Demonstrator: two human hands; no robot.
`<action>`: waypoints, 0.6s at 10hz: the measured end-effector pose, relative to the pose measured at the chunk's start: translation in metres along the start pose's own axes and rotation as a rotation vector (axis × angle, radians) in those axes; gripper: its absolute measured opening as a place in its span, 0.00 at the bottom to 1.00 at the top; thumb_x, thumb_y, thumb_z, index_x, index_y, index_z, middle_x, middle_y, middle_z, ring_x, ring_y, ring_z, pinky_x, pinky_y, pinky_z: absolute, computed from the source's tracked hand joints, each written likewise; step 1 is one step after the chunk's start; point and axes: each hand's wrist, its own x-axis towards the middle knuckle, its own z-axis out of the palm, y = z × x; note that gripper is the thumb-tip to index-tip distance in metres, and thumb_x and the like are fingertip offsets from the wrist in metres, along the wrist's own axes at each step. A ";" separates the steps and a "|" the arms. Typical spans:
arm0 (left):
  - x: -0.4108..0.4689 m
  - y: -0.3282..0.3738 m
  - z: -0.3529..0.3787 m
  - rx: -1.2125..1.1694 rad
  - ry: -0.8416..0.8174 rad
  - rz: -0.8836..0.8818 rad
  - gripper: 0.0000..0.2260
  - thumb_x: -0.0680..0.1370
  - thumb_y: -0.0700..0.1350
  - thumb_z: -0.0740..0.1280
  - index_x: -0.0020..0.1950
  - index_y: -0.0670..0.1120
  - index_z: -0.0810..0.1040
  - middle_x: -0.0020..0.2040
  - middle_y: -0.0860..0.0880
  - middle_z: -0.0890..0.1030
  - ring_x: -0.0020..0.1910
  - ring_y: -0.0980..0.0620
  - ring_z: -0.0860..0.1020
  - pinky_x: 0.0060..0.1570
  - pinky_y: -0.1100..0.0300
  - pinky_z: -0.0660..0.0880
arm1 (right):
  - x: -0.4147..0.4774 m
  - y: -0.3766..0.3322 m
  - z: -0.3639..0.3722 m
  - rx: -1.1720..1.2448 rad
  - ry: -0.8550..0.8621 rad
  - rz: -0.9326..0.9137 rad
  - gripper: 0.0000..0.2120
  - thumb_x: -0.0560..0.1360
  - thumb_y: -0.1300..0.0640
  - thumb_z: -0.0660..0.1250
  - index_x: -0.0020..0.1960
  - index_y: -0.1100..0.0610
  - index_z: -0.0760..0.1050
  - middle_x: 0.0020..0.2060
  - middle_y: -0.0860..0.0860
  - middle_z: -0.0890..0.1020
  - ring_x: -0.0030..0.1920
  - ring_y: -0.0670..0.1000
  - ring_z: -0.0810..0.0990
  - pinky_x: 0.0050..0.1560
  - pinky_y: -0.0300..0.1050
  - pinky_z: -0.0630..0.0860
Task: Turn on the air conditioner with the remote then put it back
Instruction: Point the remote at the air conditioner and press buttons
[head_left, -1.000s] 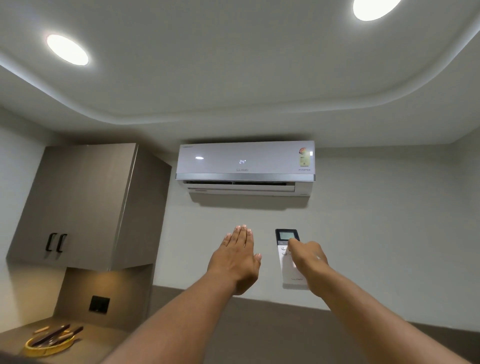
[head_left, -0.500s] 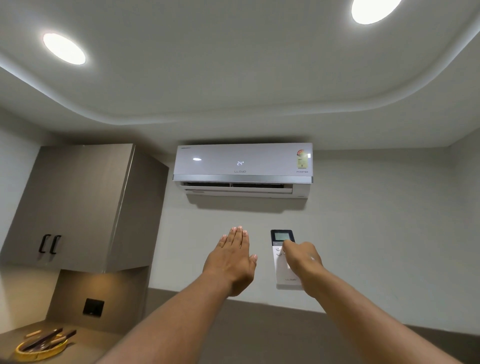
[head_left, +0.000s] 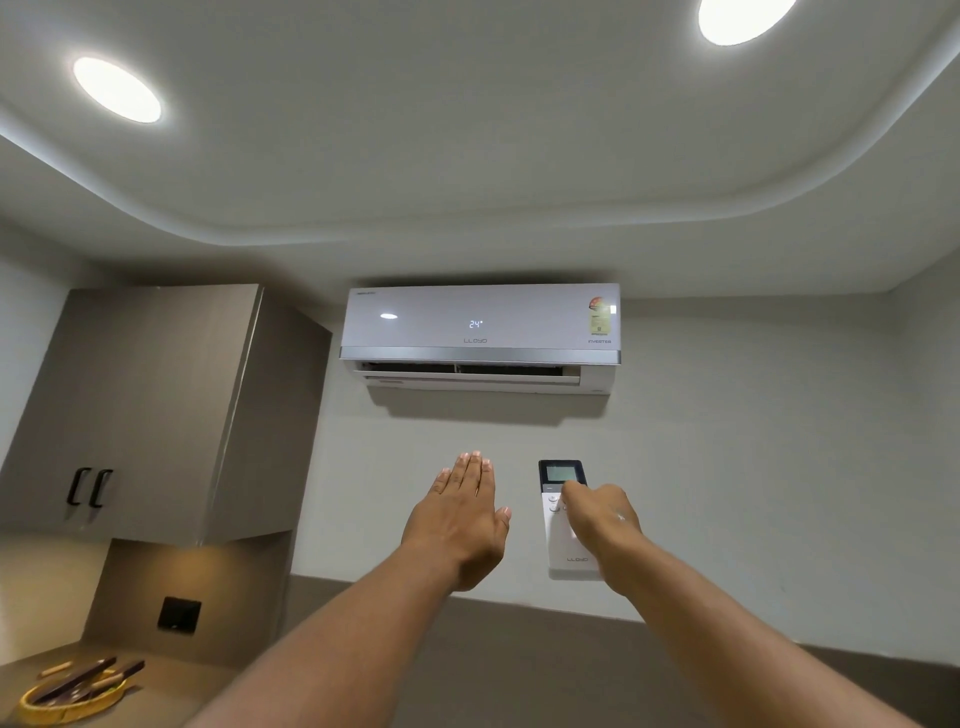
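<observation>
Yellow round tray (head_left: 62, 701) sits bottom left on the counter (head_left: 156, 696), holding a few dark flat sticks plus one or two pale ones; can't tell what they are.

Room: smooth off-white wall (head_left: 753, 467), darker band along its lower part. Curved stepped ceiling (head_left: 467, 130) with two round recessed lights, both lit. Upper cabinet (head_left: 156, 410) on the left, grey-brown matte, two black bar handles side by side, with a black square plate on the panel beneath it.

Air conditioner (head_left: 480, 338) mounted high on the far wall, glossy white rectangular front, display reads 24, louver slot open along the bottom.

Remote (head_left: 561, 519) is below the unit's right half, upright against the wall: slim white body, dark top with a small screen.

Right hand (head_left: 597, 519) overlaps the remote's right side, fingers curled on its upper button area; can't tell whether it is gripping it or only touching. Left hand (head_left: 460, 519) is open and flat, fingers together pointing up, just left of the remote, holding nothing.
</observation>
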 end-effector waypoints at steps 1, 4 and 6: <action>0.000 -0.001 -0.001 0.004 0.002 0.002 0.29 0.82 0.57 0.42 0.78 0.44 0.38 0.79 0.46 0.39 0.77 0.49 0.38 0.69 0.56 0.36 | 0.000 0.000 0.000 0.002 -0.002 0.000 0.07 0.74 0.58 0.59 0.40 0.60 0.73 0.35 0.56 0.77 0.32 0.56 0.75 0.31 0.40 0.69; 0.000 -0.002 -0.003 0.014 -0.005 0.006 0.29 0.82 0.57 0.42 0.78 0.44 0.38 0.79 0.45 0.39 0.77 0.48 0.38 0.69 0.55 0.36 | -0.001 -0.001 0.000 -0.005 -0.008 -0.001 0.07 0.74 0.58 0.59 0.40 0.60 0.73 0.35 0.56 0.77 0.32 0.55 0.75 0.30 0.41 0.69; 0.001 -0.001 -0.005 0.018 -0.001 0.006 0.29 0.82 0.57 0.42 0.78 0.44 0.38 0.79 0.45 0.39 0.77 0.48 0.38 0.70 0.55 0.37 | -0.002 -0.002 0.000 -0.008 -0.003 -0.004 0.07 0.74 0.58 0.59 0.39 0.59 0.72 0.35 0.55 0.77 0.31 0.55 0.75 0.30 0.41 0.69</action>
